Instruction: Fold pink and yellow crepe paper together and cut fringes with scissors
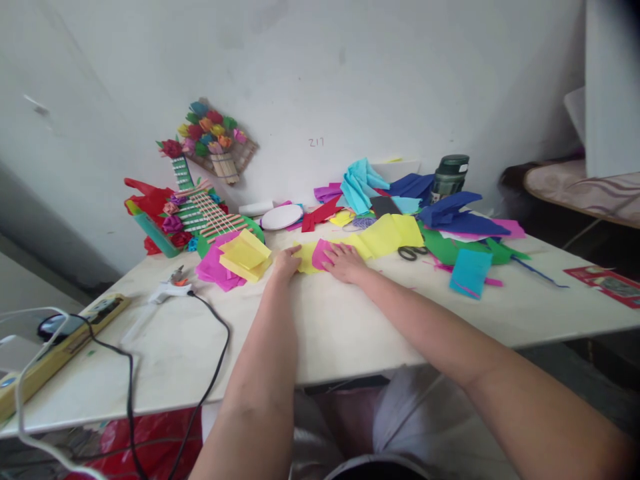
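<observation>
A long strip of yellow crepe paper [393, 235] stretches across the table, and a pink crepe paper piece [323, 252] lies on top of it. My right hand [345, 263] rests on the pink piece with its fingers spread flat. At the strip's left end, my left hand [287, 263] touches the yellow paper with outstretched fingers. Just left of that hand is a stack of yellow paper squares [246, 255] over magenta paper sheets [220, 263]. Black-handled scissors [413, 253] lie by the strip's right part, with their blades hidden.
Left stand a glue gun [173, 287] with its cord, a power strip [85, 333] and a flower-decorated paper guitar [200, 213]. A white disc [281, 217] sits behind. To the right are blue crepe paper [455, 217], a dark green bottle [450, 177] and a cyan paper piece [471, 272].
</observation>
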Demonstrator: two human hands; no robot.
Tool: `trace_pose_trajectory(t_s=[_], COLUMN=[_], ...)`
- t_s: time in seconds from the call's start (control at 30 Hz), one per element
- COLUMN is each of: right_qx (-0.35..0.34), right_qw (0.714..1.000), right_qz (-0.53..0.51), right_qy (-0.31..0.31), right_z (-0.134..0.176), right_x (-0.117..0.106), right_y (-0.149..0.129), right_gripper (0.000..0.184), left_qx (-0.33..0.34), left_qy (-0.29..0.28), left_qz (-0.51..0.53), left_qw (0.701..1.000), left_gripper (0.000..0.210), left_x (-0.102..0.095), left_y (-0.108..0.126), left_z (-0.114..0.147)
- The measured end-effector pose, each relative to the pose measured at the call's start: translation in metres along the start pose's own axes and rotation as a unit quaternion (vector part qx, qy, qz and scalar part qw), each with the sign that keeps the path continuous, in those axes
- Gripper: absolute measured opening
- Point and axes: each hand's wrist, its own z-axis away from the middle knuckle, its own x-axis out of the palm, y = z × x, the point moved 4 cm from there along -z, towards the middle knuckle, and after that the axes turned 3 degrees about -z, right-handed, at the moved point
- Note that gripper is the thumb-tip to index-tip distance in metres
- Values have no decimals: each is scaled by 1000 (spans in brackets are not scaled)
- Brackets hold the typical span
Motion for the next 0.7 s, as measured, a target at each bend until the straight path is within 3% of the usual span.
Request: trace_pose_trajectory(t_s=[0.5, 0.7], right_qx=[-1, 10], right_qw=[1000, 1000], right_qz=[1, 0], right_qy=[1, -4], right_z=[-2, -1], right_x=[2, 1], right_y=[2, 1], right_gripper=[62, 64], left_qx=[4, 22], left_qy=[-4, -47], left_qz=[33, 105], left_qw=[999, 993], left_gripper=[67, 81], left_x=[2, 5], left_y=[-6, -9], left_z=[-6, -6])
